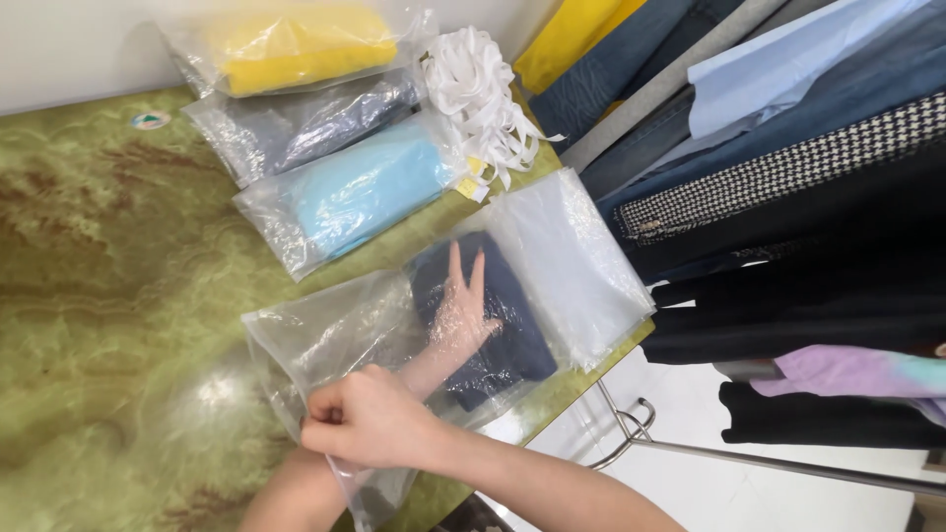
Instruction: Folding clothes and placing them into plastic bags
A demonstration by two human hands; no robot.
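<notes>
A clear plastic bag (325,335) lies on the green marbled table (108,296), and a folded navy garment (512,345) sits deep inside it. My left hand (463,305) is inside the bag, flat on the garment with its fingers spread. My left forearm runs through the bag's mouth. My right hand (370,419) is closed in a fist on the bag's open edge near the table's front.
Three bagged garments lie in a row at the back: yellow (296,44), grey (315,118) and light blue (365,187). A bundle of white ribbon (478,89) and a stack of empty clear bags (576,251) lie beside them. Hanging clothes (788,177) on a metal rack (749,463) crowd the right side.
</notes>
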